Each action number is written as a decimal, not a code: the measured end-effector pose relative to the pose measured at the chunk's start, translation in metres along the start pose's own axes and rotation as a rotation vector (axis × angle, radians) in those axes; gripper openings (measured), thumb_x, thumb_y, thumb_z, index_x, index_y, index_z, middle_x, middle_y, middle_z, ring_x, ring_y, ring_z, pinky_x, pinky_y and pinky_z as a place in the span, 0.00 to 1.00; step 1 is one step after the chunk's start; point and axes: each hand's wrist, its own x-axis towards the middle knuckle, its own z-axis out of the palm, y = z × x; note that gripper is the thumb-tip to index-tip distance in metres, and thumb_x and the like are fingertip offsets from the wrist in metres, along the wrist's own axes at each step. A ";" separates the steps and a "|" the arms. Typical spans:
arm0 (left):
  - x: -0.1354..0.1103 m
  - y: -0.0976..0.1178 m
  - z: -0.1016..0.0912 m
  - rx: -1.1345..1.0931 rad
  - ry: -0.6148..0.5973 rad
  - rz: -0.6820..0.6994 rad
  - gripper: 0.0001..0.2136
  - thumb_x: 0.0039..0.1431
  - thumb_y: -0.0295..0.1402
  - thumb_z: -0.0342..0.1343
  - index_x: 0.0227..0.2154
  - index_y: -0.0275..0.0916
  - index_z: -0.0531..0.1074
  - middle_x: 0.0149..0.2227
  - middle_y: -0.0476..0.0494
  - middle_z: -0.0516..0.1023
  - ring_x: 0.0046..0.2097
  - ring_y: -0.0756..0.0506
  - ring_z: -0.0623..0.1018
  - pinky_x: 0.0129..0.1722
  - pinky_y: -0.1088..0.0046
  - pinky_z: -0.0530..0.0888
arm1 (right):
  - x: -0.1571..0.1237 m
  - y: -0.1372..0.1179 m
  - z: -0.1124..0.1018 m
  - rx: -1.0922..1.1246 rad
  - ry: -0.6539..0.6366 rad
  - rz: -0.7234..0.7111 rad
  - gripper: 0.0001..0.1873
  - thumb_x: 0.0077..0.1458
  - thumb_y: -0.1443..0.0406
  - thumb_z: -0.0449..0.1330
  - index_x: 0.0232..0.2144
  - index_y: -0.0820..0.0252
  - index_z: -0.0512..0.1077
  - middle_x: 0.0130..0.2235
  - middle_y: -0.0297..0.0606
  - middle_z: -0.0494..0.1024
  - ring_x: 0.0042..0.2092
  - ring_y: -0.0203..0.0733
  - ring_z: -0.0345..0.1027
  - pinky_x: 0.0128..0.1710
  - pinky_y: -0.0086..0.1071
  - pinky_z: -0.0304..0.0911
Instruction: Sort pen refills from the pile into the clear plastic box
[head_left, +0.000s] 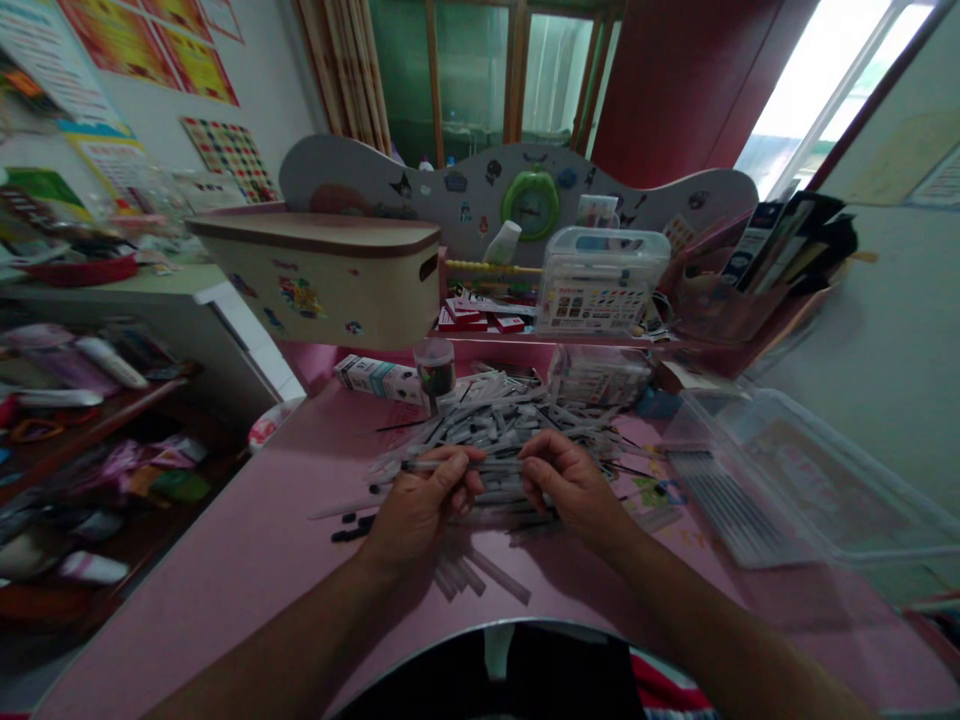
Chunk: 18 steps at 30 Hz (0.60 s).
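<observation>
Translucent pen (498, 466), crosswise, dark end (406, 466) leftward, pinched in the grip of left hand (435, 487) and right hand (568, 482)

Pen (499, 466) partly behind left hand (422, 505)

A home interior is indicated: a pink desk (225, 575), a stickered backboard (431, 207), a green clock (531, 205) and a brown curtain (346, 75) beside a window (472, 75) are noted.

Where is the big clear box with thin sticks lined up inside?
In the head view, the clear box is at right on the pink desk, to the right of the right hand and the tube pile.
</observation>
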 end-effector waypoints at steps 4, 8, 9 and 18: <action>0.001 -0.004 -0.001 0.006 0.019 0.001 0.13 0.50 0.40 0.67 0.32 0.34 0.78 0.21 0.49 0.75 0.21 0.55 0.65 0.22 0.80 0.63 | 0.003 0.007 0.002 0.027 0.003 0.016 0.11 0.56 0.57 0.59 0.32 0.58 0.65 0.23 0.26 0.68 0.21 0.29 0.60 0.19 0.22 0.58; 0.001 -0.006 -0.003 0.030 0.041 -0.001 0.13 0.51 0.40 0.66 0.33 0.35 0.78 0.22 0.49 0.76 0.21 0.55 0.67 0.22 0.80 0.65 | 0.004 0.011 0.004 0.047 0.006 0.036 0.11 0.56 0.57 0.59 0.33 0.58 0.65 0.23 0.27 0.69 0.21 0.29 0.62 0.19 0.22 0.59; 0.001 -0.006 -0.004 0.039 0.046 -0.003 0.13 0.52 0.40 0.66 0.33 0.35 0.78 0.23 0.49 0.76 0.22 0.55 0.68 0.23 0.80 0.65 | 0.005 0.012 0.005 0.046 0.006 0.033 0.11 0.56 0.57 0.59 0.32 0.58 0.65 0.23 0.27 0.69 0.22 0.29 0.62 0.19 0.22 0.59; -0.003 -0.010 -0.009 0.148 0.046 0.063 0.11 0.55 0.40 0.64 0.34 0.37 0.78 0.24 0.49 0.78 0.23 0.54 0.71 0.25 0.81 0.67 | 0.004 0.009 0.008 0.055 0.003 0.041 0.12 0.56 0.57 0.60 0.32 0.59 0.65 0.24 0.27 0.69 0.22 0.28 0.62 0.20 0.21 0.59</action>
